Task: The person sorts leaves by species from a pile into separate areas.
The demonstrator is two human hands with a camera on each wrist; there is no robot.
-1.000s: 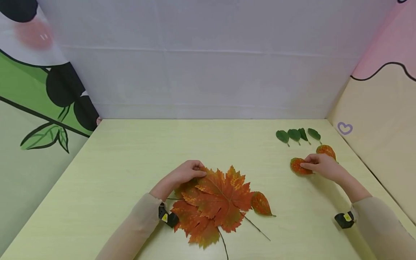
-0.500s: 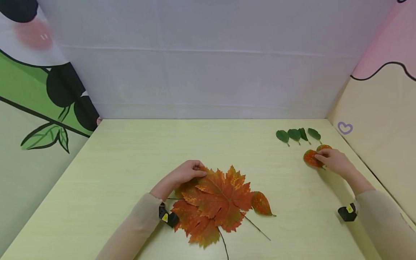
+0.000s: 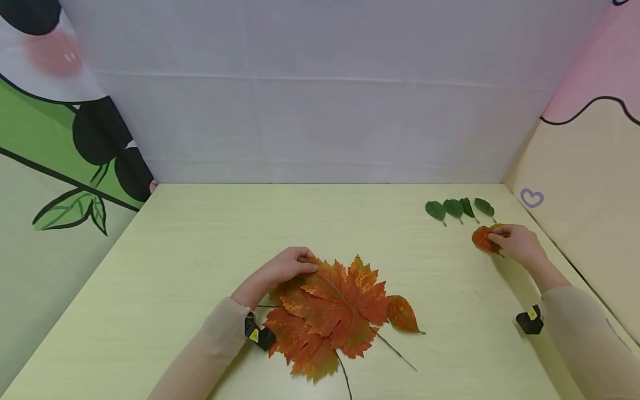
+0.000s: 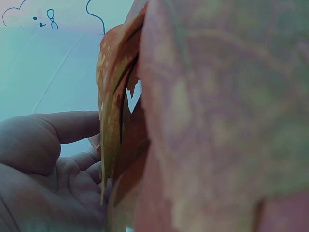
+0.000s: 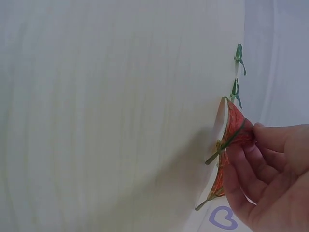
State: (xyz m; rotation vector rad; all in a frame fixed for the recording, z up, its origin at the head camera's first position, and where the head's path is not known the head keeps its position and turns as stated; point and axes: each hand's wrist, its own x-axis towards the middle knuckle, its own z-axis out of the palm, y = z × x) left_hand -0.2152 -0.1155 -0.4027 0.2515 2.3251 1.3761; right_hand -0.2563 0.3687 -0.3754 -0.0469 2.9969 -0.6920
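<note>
The right hand (image 3: 521,246) pinched a thin, oval, red-orange leaf (image 3: 481,239) near the pale-yellow worktop (image 3: 200,239)'s far right corner; the left hand (image 3: 286,264) pinched layered, jagged orange leaves (image 3: 345,305); all looked light, flexible, best taken by edges.

it's a booth-like space — table (image 3: 200,239), plain backdrop (image 3: 320,122), cartoon side panels (image 3: 590,222).

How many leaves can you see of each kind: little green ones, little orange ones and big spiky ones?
Little green leaves: 4
Little orange leaves: 3
Big spiky leaves: 3 showing; others could hide underneath
Total: 10 in view
</note>
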